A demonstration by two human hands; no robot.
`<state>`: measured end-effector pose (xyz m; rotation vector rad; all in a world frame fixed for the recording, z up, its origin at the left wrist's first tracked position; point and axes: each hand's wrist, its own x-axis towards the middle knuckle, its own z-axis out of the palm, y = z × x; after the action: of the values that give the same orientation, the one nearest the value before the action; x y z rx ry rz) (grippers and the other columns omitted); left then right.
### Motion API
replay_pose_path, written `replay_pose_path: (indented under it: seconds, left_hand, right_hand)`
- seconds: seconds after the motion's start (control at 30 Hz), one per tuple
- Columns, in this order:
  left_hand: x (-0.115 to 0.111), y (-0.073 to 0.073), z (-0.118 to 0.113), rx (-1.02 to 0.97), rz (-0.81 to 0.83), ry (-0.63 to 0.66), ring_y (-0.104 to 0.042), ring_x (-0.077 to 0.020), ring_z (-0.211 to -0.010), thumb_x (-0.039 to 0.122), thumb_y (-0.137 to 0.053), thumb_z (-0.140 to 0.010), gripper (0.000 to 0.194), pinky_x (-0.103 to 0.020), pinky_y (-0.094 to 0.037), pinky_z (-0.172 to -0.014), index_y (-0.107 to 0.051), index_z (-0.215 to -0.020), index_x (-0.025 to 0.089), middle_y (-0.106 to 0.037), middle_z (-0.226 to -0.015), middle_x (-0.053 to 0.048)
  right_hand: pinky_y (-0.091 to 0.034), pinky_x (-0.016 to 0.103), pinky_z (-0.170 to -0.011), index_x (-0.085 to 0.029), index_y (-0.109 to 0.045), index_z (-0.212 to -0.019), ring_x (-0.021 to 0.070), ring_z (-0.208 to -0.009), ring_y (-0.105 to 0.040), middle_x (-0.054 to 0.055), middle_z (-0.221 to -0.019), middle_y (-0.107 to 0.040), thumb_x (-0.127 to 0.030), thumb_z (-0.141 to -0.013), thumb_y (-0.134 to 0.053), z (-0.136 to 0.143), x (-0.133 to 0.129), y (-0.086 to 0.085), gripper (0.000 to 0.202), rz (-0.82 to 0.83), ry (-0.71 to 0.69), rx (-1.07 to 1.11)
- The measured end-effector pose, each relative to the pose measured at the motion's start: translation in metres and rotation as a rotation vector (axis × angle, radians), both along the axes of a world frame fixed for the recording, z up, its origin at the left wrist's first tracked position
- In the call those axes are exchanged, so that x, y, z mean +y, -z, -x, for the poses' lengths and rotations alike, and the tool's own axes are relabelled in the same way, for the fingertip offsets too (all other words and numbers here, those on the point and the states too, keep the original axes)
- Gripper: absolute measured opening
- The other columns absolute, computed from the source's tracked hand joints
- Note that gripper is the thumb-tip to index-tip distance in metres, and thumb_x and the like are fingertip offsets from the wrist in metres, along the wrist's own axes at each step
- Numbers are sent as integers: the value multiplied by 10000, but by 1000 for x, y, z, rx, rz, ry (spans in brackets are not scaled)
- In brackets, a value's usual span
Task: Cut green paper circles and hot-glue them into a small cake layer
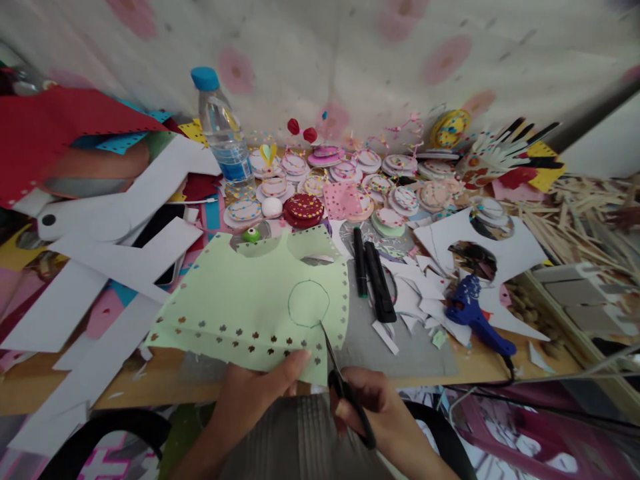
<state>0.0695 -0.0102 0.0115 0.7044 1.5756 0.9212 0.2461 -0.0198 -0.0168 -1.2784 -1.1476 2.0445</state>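
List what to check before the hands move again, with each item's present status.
1. Green paper gripped by left hand: ok.
2. Scissors in right hand: ok.
3. Scissors' tip touching drawn circle: cannot tell; they overlap in view.
4. Mat beside the paper free of scraps: not ok, white scraps there.
5. Glue gun off the paper: ok.

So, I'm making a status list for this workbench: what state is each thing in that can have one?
Green paper: far edge cut into, drawn circle not cut out
Scissors: held, tip at the circle, opening unclear
Left grip: closed on paper
Right grip: closed on scissors
Bottle: capped, standing
Marker: lying, apparently capped
Black tool: lying beside marker
Glue gun: lying, power unclear
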Motion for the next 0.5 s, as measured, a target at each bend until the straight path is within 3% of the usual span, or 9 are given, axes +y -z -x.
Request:
replay_pose_path:
  seconds: [0.17, 0.33, 0.5]
  left_hand:
    - [0, 2, 6, -69, -5, 70, -450, -108, -394, 322, -707, -672, 329, -233, -400, -444, -502, -438, 216, -498, -386, 31]
    - [5, -1, 15, -91, 40, 184, -412, -96, -371, 314, -700, -641, 253, -229, -402, -445, -527, -485, 215, -462, -376, 54]
    - [4, -3, 18, 87, 108, 287, -482, -127, -437, 348, -662, -680, 323, -259, -448, -545, -485, -445, 213, -492, -396, 32]
  right_hand:
    - [-304, 224, -500, -174, -522, -632, 113, -541, -426, -9, -579, -492, -755, -662, -636, -10, 7, -6, 593, 7, -86, 27]
    - [-323, 217, -503, -149, -555, -669, 101, -517, -458, -11, -576, -507, -717, -650, -685, -25, 17, -9, 583, 65, -192, 60]
    - [-348, 215, -521, -115, -568, -713, 96, -529, -478, 6, -606, -527, -707, -672, -684, -26, 22, -8, 605, 79, -248, 107]
